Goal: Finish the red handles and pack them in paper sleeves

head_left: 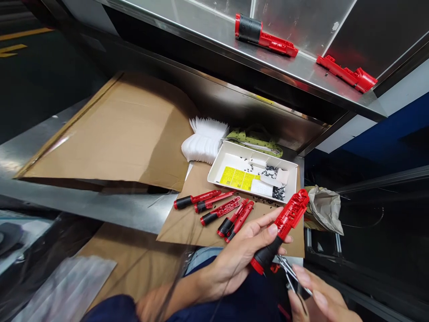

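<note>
My left hand [243,250] is wrapped round a red and black plastic housing half [288,217], with its ribbed inner side facing up. Below it, at the lower right, the fingers of my right hand [318,290] are closed on a slim shiny metal tool that looks like tweezers [288,268]. Its tip is close to the black end of the housing, and I cannot tell whether they touch. Several similar red and black housing parts [223,210] lie on the cardboard sheet [177,230], left of my left hand.
Beyond my hands, a white tray [219,166] holds small black pieces and yellow label sheets [236,177]. Behind it lie a stack of white sheets [204,141] and a green pouch [256,141]. A large carton [110,134] stands left. More red parts [348,74] rest on the metal shelf [214,38].
</note>
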Demonstrator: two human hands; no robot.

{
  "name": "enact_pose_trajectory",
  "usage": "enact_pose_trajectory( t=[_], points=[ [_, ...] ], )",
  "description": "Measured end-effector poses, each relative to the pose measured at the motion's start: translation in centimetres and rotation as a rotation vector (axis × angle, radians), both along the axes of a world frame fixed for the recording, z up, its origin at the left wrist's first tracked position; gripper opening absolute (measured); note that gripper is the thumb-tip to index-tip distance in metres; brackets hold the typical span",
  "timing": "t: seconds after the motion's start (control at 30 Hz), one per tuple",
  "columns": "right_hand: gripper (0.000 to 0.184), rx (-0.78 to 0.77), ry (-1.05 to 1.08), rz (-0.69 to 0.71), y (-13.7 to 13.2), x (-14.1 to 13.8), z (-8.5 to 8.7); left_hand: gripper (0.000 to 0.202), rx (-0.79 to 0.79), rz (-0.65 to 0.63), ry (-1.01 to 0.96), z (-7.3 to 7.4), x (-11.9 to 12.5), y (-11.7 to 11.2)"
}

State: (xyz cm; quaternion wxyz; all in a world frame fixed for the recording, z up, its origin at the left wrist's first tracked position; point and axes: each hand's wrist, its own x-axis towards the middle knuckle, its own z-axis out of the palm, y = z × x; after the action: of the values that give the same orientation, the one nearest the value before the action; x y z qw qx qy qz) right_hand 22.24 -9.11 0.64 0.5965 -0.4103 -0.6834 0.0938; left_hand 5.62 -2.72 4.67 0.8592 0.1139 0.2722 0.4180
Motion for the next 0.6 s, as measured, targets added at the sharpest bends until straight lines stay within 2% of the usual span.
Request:
enact_pose_trajectory(
  t=[0.07, 0.2, 0.6],
  points=[
    [0.027, 0.025, 0.063, -0.034, 0.6, -1.3, 0.4, 0.047, -0.009, -0.012, 0.008, -0.1, -0.1, -0.1],
    [0.017, -0.010, 0.041, -0.027, 1.0, -2.6, 1.1, 0.049, 0.010, -0.008, 0.024, -0.2, -0.1, -0.3],
    [0.016, -0.067, -0.058, 0.026, 1.2, -2.2, 3.1, 0.061, 0.037, -0.002, 0.046, 0.3, -0.1, -0.5]
  ],
)
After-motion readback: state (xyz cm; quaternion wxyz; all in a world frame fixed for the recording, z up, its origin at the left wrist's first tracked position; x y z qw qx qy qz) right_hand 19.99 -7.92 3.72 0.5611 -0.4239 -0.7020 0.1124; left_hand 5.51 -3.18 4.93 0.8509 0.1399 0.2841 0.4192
